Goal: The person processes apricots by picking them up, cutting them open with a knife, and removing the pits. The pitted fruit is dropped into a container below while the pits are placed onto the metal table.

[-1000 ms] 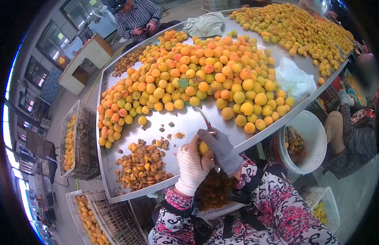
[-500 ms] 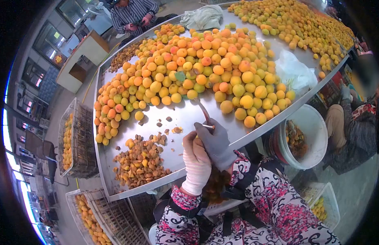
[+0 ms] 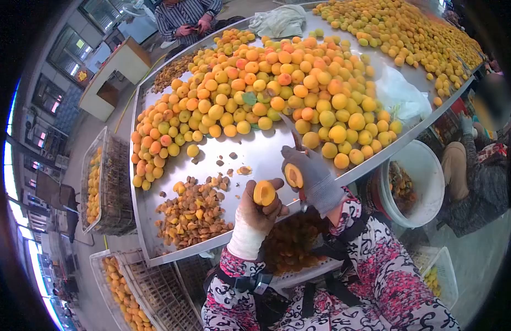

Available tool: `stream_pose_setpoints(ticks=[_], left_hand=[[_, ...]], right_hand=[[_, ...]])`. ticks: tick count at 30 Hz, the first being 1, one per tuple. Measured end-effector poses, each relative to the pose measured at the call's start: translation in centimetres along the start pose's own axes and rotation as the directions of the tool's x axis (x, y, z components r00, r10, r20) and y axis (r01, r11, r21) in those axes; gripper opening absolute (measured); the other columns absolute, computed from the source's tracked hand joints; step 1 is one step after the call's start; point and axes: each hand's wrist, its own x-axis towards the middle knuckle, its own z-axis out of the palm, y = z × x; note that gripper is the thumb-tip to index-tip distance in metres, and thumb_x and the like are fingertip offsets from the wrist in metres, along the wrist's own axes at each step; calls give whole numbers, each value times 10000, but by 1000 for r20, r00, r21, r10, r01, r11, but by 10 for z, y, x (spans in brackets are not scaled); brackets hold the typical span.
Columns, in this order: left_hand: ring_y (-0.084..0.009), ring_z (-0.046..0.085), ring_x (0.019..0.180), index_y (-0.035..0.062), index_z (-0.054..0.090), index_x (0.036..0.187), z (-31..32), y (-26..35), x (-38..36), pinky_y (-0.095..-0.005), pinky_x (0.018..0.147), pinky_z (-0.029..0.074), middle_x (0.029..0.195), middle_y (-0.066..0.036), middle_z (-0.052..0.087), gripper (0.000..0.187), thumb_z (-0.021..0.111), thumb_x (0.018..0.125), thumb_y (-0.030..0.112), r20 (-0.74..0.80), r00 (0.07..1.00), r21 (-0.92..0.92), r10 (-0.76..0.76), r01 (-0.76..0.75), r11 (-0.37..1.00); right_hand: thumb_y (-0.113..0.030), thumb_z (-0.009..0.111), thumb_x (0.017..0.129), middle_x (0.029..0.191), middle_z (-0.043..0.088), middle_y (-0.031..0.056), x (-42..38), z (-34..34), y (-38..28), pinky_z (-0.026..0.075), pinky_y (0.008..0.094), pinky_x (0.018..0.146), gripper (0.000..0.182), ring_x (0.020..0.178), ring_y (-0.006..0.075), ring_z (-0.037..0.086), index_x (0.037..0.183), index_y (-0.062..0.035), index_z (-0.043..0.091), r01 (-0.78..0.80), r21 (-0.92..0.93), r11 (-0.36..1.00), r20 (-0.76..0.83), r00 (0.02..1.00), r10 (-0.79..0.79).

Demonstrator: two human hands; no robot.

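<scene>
My left hand (image 3: 254, 214), in a white glove with darkened fingers, is closed around an apricot half (image 3: 264, 193), its hollow cut face turned up. Just to its right, my right hand (image 3: 320, 181), gloved in grey, grips a knife (image 3: 296, 137) whose curved blade points away toward the fruit. That same hand also holds a second apricot half (image 3: 293, 175), cut face showing. Both hands are over the near edge of the metal table (image 3: 255, 156). Beyond them lies a heap of whole apricots (image 3: 266, 83). Pits and scraps (image 3: 192, 212) are piled left of my left hand.
Below my hands is a container of apricot pieces (image 3: 294, 245). A white bucket (image 3: 429, 185) stands at the right, near a crouching person. Fruit crates (image 3: 115, 193) stand at the left. Across the table sits a person in a striped shirt (image 3: 181, 19). A plastic bag (image 3: 401, 91) lies by the heap.
My hands were together around the knife; now they are apart, each with an apricot half showing. The left hand has turned palm up, and the right has moved slightly right.
</scene>
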Motion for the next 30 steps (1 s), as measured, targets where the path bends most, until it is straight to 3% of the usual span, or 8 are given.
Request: stream_pose_setpoints(ticks=[5,9,13,15,17,25,26,30], left_hand=[[-140,396,488,-27,554,1012,-3,-2,-14,-325,572,377,527,-2,381,610,257,923,498,29,998,118,-59,56,991],[-138,565,661,36,547,1094,-1,6,-24,-251,622,459,674,-35,571,300,394,872,168,190,969,901,-159,-108,420],[-147,575,719,29,478,1184,7,5,-24,-248,619,454,829,-53,598,352,430,874,189,122,987,986,106,-133,105],[-158,579,751,42,464,1213,20,4,-17,-267,666,467,920,-80,585,372,395,897,227,-40,989,965,143,0,264],[-160,582,750,52,459,1228,22,4,-10,-290,714,474,963,-74,577,390,391,911,269,-77,988,577,135,-66,814],[-160,507,865,103,480,1211,8,9,-3,-315,677,446,992,-33,530,409,452,863,317,105,983,23,-149,147,989],[-165,491,808,81,503,1177,7,7,0,-320,648,441,931,-42,521,386,442,854,284,-36,989,151,-140,144,978],[-171,506,721,36,565,1050,-4,9,4,-310,619,455,831,-57,498,353,433,868,308,-46,999,424,-26,43,904]], right_hand=[[-321,508,880,589,501,-5,-4,-15,-7,337,213,404,277,466,90,452,740,-84,529,-109,38,993,120,987,103],[-326,502,883,587,505,1,-5,-16,-12,344,216,402,295,459,93,453,715,-87,529,-135,38,990,127,984,129],[-315,549,860,609,529,12,-8,-8,-14,389,216,437,273,503,97,497,733,-73,552,-118,-56,991,-18,993,118],[-305,574,848,620,540,14,0,-5,-2,407,210,460,257,534,93,519,753,-66,567,-161,-32,986,-47,986,159],[-413,638,765,667,586,49,17,-9,33,433,257,516,403,551,127,537,776,-12,593,84,-172,982,-11,996,-87],[-315,692,747,719,611,63,-4,-4,4,469,263,602,333,671,119,566,860,-8,626,24,-580,814,195,975,111],[-258,690,759,719,612,46,2,-14,18,468,252,603,276,680,93,560,857,-7,630,394,-641,659,402,903,-149],[-210,685,766,657,594,11,-1,-6,2,426,192,500,196,547,66,533,818,-26,639,205,-448,870,111,979,-173]])
